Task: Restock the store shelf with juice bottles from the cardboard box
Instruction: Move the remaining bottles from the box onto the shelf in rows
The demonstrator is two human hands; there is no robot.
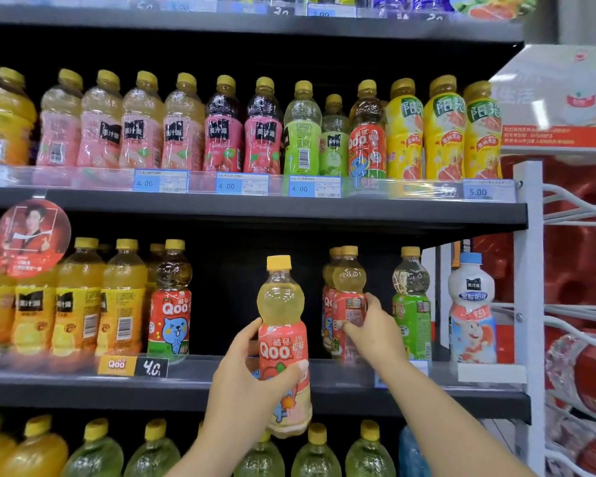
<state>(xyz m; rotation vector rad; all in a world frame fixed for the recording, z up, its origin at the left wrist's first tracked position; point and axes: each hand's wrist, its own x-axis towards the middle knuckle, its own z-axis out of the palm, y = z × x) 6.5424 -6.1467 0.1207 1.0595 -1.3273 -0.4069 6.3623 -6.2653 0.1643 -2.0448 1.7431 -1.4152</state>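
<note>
Nearest to the camera, the left hand (252, 383) grips a pink-labelled Qoo bottle (283, 342) around its lower label, thumb on the front and fingers curled behind, and holds it upright in front of the middle shelf (324, 394). Its yellow cap is on, and pale juice fills it up to the shoulder.

A little further in, the right hand (375, 325) reaches over the shelf edge, and its fingers close on the label of a second pink bottle (348, 301) that stands at the front of a short row on this shelf. Between this row and the red Qoo bottle (172, 301) to the left there is a dark empty gap, directly behind the held bottle. To my judgement this gap is where the bottle belongs.

A full bottle like this should be rather heavy for 1 hand. The plastic wall is thin and will give a little under a squeeze, and the smooth film label may slip. The narrow waist just above the label, or the middle of the label, seems the safest place to hold; the cap is too small to carry the weight well.

Behind, on the upper shelf (255, 208), stand pink, green and yellow bottles with blue price tags under them. I cannot see the cardboard box.
</note>
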